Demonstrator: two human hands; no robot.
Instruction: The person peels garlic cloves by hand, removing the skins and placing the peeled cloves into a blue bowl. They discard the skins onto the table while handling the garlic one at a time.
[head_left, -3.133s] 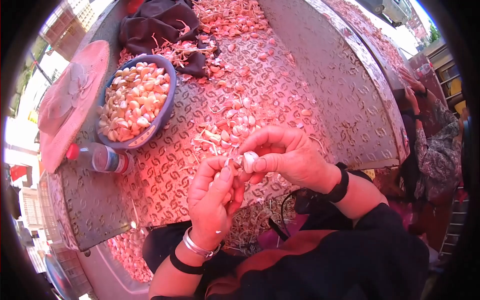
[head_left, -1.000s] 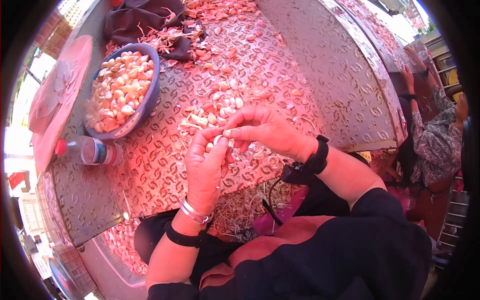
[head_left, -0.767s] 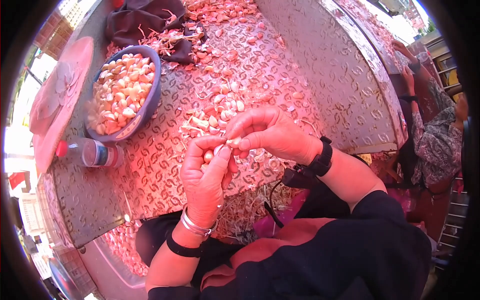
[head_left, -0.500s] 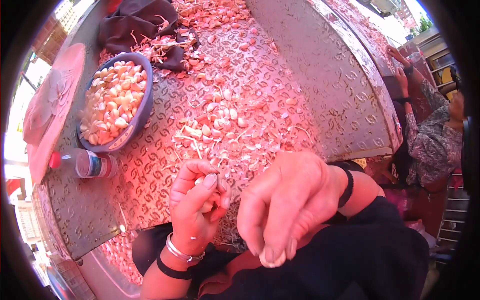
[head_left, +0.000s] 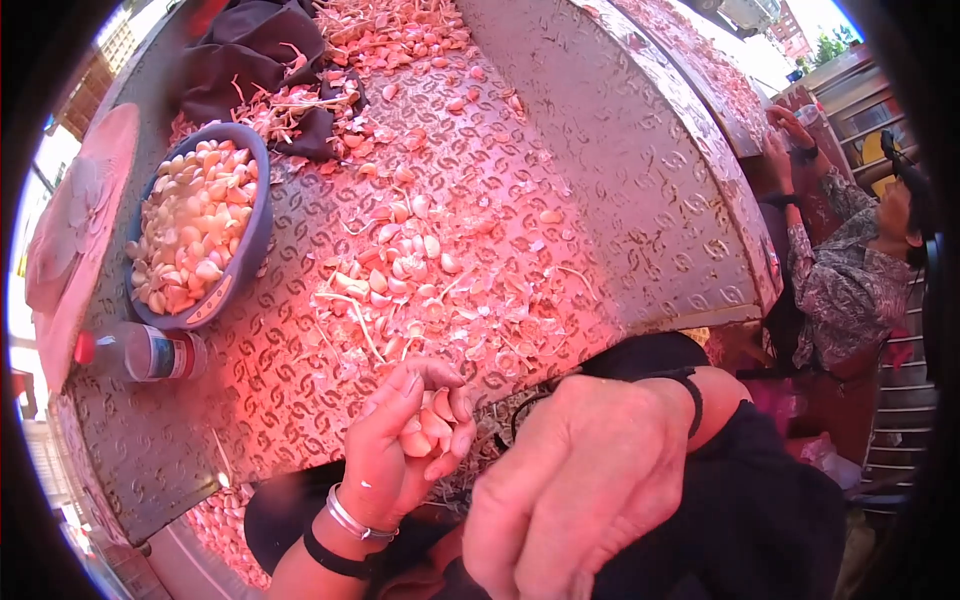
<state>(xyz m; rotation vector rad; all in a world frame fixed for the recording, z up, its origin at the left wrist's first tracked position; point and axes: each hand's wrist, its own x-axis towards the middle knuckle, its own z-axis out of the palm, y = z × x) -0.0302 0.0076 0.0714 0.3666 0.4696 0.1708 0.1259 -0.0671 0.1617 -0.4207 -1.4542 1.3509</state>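
Observation:
My left hand (head_left: pixel 395 455), with a bangle and a dark band on its wrist, is curled around several garlic cloves (head_left: pixel 432 428) that show between thumb and fingers. To its right, my right hand (head_left: pixel 580 485) is closed with its fingers pointing down over my dark clothing. Its fingertips are hidden at the bottom edge, so whatever they pinch does not show. Just beyond both hands, loose garlic cloves (head_left: pixel 400 262) lie among papery skins and stalks on the patterned metal table (head_left: pixel 300 400).
A blue bowl (head_left: pixel 262 215) full of peeled cloves stands at the left, near a red-capped bottle (head_left: pixel 150 352) and a pink hat (head_left: pixel 75 215). Dark cloth (head_left: pixel 250 55) and more garlic lie at the back. Another person (head_left: pixel 850 270) sits at the right.
My right hand has moved down, taking the clove at its fingertips out of sight. My left hand has lowered slightly and loosened, showing more cloves. The camera view has shifted slightly.

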